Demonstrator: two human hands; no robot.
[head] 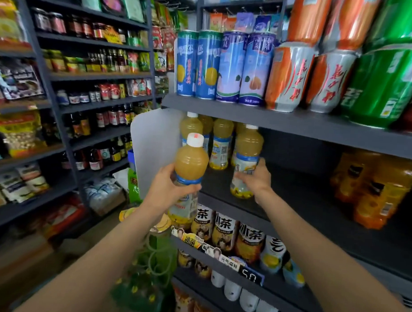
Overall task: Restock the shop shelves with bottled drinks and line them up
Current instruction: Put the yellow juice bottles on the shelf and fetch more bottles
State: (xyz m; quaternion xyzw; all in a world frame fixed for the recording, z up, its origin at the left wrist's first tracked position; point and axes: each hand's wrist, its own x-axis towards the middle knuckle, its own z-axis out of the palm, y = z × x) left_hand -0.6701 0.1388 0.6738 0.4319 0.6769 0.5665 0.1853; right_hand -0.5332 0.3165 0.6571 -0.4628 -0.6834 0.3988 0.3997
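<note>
My left hand (167, 186) grips a pale yellow juice bottle (191, 162) with a white cap, held upright in front of the dark middle shelf (299, 205). My right hand (255, 177) is wrapped around a second matching bottle (247, 152) that stands on that shelf near its front edge. Behind them several bottles of the same drink (222, 142) stand in a group at the shelf's left end, beside a white divider panel (154, 149).
Orange drink bottles (372, 187) stand at the right of the same shelf, with bare shelf between them and the yellow group. Tall cans (231, 65) fill the shelf above; tea bottles (224, 229) fill the shelf below. Dark racks of sauce bottles (103, 119) line the left aisle.
</note>
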